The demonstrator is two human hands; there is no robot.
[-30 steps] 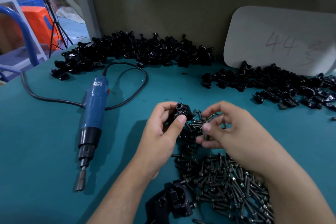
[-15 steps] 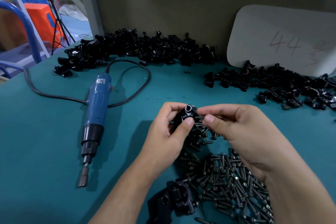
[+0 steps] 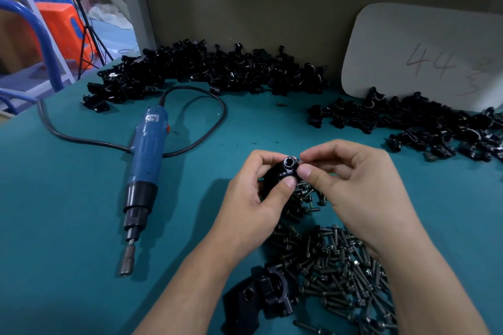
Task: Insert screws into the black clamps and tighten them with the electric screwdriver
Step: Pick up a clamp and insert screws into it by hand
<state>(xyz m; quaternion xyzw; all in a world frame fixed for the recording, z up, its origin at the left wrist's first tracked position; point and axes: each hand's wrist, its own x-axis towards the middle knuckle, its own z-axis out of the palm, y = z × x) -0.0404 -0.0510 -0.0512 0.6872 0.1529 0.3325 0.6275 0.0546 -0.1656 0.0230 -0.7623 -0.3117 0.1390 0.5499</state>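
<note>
My left hand (image 3: 254,207) grips a black clamp (image 3: 283,171) above the teal table, its round socket facing up. My right hand (image 3: 356,187) pinches at the clamp's right side with thumb and forefinger; the screw between them is hidden by the fingertips. A heap of dark screws (image 3: 343,266) lies under and in front of both hands. The blue electric screwdriver (image 3: 145,155) lies on the table to the left, bit pointing toward me, untouched.
Piles of black clamps lie along the back wall (image 3: 206,71) and at the right (image 3: 435,125). A black fixture block (image 3: 261,299) sits near the front edge. The screwdriver's cord (image 3: 206,106) loops behind it. A white board (image 3: 424,49) leans at the back right.
My right hand came up from the screw heap and closed in on the clamp's right side. The left hand turned the clamp a little, socket upward.
</note>
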